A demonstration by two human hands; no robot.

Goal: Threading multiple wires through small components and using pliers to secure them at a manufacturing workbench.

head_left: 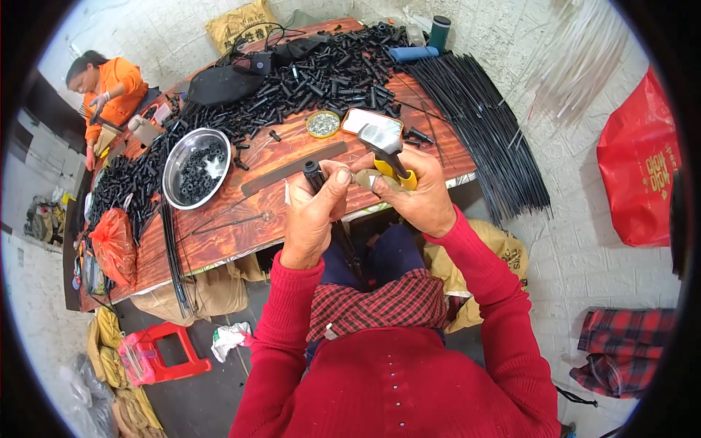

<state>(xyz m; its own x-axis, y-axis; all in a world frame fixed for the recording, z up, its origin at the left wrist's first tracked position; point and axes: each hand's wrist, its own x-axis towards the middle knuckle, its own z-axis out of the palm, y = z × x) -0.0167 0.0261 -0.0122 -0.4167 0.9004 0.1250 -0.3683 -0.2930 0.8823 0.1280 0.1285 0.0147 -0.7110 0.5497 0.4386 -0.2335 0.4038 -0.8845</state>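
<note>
My left hand (310, 223) is closed round a black plastic tube (314, 174), held upright near the table's front edge. A long dark shaft (347, 252) runs down below this hand toward my lap; whether it joins the tube is hidden by my fingers. My right hand (423, 197) grips a hammer (381, 139) with a grey metal head and a yellow-and-black handle. The right thumb and forefinger come close to the tube's top; anything small pinched there is too unclear to name. Just beyond my hands a dark flat bar (292, 168) lies on the wooden table (292, 212).
A steel bowl (167, 179) holds small black rings. A round tin (309, 117) of tiny metal pieces stands beside a white tray (372, 123). Black tubes (350, 66) pile behind, with long black rods (482, 124) at right. A person in orange (120, 91) works far left.
</note>
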